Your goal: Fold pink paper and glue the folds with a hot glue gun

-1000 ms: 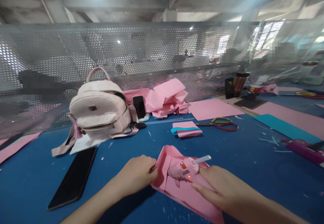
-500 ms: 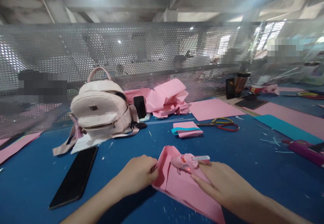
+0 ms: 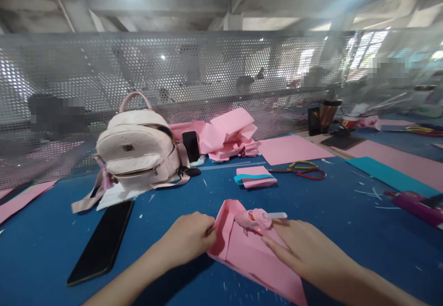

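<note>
A folded pink paper piece (image 3: 249,255) lies on the blue table (image 3: 346,232) in front of me. My left hand (image 3: 188,239) pinches its left edge with closed fingers. My right hand (image 3: 304,250) holds a small pink glue gun (image 3: 254,218) with a white glue stick at its back and a red light lit. The gun's tip rests on the upper part of the paper. My right index finger lies stretched along the paper's surface.
A pale pink backpack (image 3: 136,151) stands at the left, with a black phone (image 3: 100,241) lying in front of it. Crumpled pink paper (image 3: 224,135), a small pink and teal piece (image 3: 256,177), scissors (image 3: 304,170) and flat paper sheets (image 3: 290,149) lie beyond. A perforated metal screen (image 3: 173,75) closes the back.
The glue gun has moved up and slightly left along the paper and tilted flatter. The paper's fold lies closer to flat. My left hand has stayed put.
</note>
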A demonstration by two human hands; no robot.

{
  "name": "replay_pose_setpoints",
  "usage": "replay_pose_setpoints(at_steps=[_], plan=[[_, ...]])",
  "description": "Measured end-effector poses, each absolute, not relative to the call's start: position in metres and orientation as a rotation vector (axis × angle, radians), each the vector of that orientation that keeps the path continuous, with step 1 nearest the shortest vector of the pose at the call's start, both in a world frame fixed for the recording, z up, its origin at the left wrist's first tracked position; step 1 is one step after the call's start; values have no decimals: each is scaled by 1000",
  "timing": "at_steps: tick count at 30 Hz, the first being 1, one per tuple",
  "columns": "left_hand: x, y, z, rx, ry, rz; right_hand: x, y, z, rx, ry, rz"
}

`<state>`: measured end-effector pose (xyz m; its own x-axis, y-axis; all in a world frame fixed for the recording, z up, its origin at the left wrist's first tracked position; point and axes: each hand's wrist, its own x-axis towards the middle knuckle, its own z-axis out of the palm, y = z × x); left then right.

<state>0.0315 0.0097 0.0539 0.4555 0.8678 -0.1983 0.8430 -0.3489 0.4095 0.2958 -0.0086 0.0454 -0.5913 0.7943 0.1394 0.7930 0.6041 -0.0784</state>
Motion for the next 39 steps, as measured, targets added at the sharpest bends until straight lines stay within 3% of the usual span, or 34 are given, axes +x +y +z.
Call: replay_pose_setpoints(at_steps=[13,19,25,34,39], plan=[[31,10,53,2268,1459,58,307,-12,53,-1656,-2339,372],[31,8,54,2267,1459,57,321,-15,60,-1639,-2081,1026],[29,10,56,2277,1451,50,358,0,72,-1361,-1826,1296],[20,10,64,2274,1472,44,448,58,54,-1753,-1972,504],[23,8,66,2303,1482,80,467,67,38,-1698,-1871,355]])
